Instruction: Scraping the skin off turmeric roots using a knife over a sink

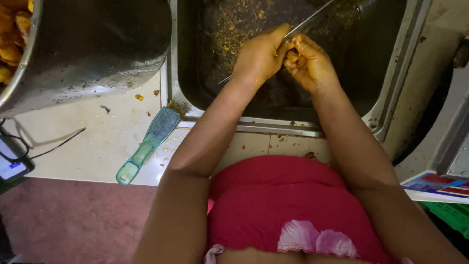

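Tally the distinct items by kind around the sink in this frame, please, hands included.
Hands: 2, left hand and right hand, both over the sink
Long thin metal blade between the hands: 1
Small orange piece in the right hand: 1
Green-handled grater on the counter: 1
Big metal pot: 1
Sink: 1
Phone: 1
Total: 8
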